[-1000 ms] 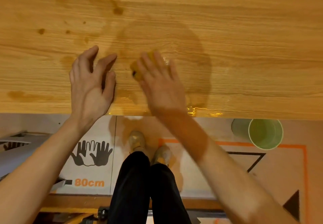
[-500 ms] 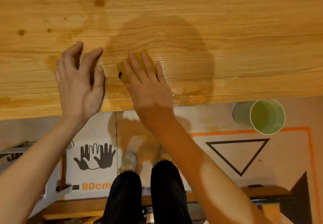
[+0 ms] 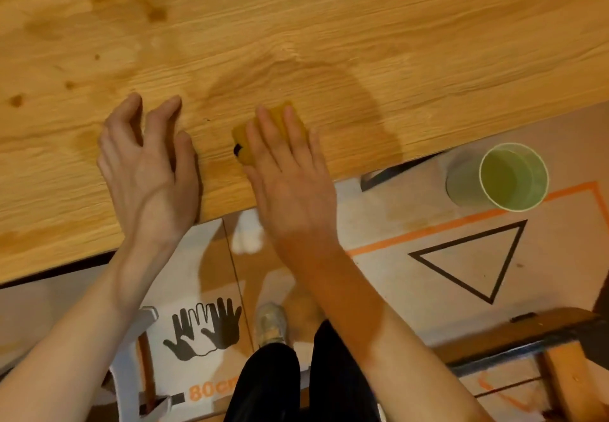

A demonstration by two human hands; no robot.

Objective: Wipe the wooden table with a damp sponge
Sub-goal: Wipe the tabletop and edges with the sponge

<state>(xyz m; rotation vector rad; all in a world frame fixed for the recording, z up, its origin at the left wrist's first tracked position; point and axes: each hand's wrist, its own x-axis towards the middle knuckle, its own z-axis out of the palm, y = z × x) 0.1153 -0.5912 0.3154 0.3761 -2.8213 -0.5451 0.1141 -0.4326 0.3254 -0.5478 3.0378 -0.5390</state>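
A yellow sponge (image 3: 245, 138) lies on the wooden table (image 3: 329, 26) near its front edge. My right hand (image 3: 290, 178) presses flat on the sponge with straight fingers and covers most of it. To the left of it my left hand (image 3: 148, 171) rests on the table top with fingers loosely spread and holds nothing. A dark damp patch (image 3: 346, 102) spreads over the wood to the right of the sponge. Brown stains (image 3: 131, 0) mark the wood at the far left.
A green cup (image 3: 507, 176) stands on the floor below the table's edge at the right. The floor mat (image 3: 461, 257) bears a triangle, an orange line and a hand-print sign. My legs and a shoe show below. A wooden frame (image 3: 543, 332) sits at bottom right.
My right hand has slid the sponge toward the table's front edge and a little left. The left hand stayed beside it on the wood. The view has tilted.
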